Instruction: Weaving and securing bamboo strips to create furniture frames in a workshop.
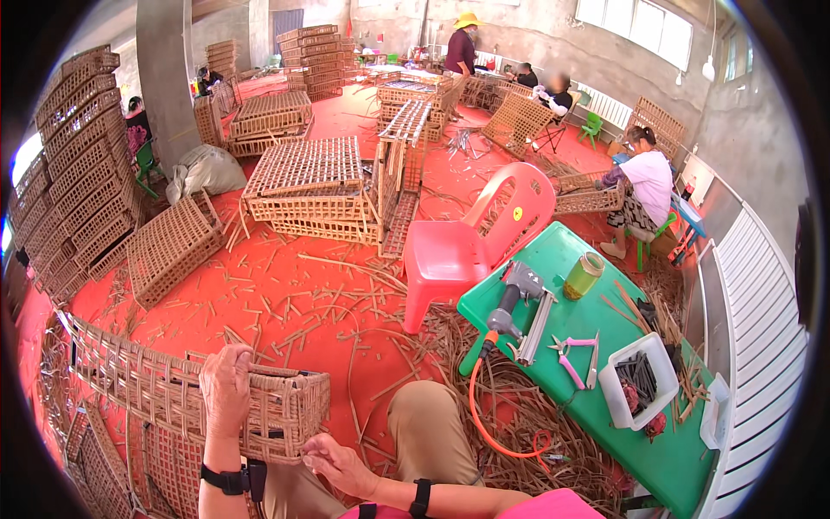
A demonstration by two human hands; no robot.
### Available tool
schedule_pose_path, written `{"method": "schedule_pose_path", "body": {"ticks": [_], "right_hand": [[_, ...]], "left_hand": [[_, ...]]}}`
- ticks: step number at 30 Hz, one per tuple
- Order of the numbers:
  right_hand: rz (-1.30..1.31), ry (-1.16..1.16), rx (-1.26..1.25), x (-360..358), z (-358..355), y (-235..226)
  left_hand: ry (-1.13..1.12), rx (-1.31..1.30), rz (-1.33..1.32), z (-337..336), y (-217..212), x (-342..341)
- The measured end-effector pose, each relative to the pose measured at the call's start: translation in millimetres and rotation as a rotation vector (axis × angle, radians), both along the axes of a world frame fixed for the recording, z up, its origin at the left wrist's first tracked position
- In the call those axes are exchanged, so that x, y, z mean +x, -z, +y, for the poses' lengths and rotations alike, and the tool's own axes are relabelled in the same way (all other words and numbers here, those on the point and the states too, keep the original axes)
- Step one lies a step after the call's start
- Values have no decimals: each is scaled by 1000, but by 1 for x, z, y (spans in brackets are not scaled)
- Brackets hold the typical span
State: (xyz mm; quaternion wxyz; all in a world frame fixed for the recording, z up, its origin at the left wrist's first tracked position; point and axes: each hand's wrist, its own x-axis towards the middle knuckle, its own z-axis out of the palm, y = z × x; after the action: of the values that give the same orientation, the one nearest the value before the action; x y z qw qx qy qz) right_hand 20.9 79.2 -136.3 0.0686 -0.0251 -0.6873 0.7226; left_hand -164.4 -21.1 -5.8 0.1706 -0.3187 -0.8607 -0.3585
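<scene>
A long woven wicker basket (290,415) of brown flat strips lies across my lap at the lower left, its narrow end toward the middle. My left hand (226,385) is closed over its upper edge, the fingers curled round the rim. At the near lower corner of that end, my right hand (341,467) pinches the weave between thumb and fingers. Whether a loose strip is in that pinch is too small to tell. To the right, on a green table (553,251), lie a nail gun (519,298) with an orange hose and pink-handled cutting pliers (571,363).
A white bin (640,381) of dark strips and a jar (584,275) stand on the table. A red chair (441,251) is ahead. Stacked wicker frames (86,164) rise at left; more (311,190) lie mid-room. Cut strips litter the red floor. Other people work farther off.
</scene>
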Motion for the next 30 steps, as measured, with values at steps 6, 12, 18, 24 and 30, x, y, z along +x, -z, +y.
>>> {"method": "schedule_pose_path", "body": {"ticks": [6,12,18,24,30], "right_hand": [[11,9,2,0,-1,2],[10,9,7,0,-1,3],[20,6,3,0,-2,5],[5,7,9,0,-2,6],[17,8,3,0,-2,5]], "left_hand": [[-4,13,12,3,-4,4],[-2,-14,4,1,-4,4],[-4,-26,6,0,-4,4],[-3,2,40,2,-5,6],[-1,-4,45,0,0,3]]}}
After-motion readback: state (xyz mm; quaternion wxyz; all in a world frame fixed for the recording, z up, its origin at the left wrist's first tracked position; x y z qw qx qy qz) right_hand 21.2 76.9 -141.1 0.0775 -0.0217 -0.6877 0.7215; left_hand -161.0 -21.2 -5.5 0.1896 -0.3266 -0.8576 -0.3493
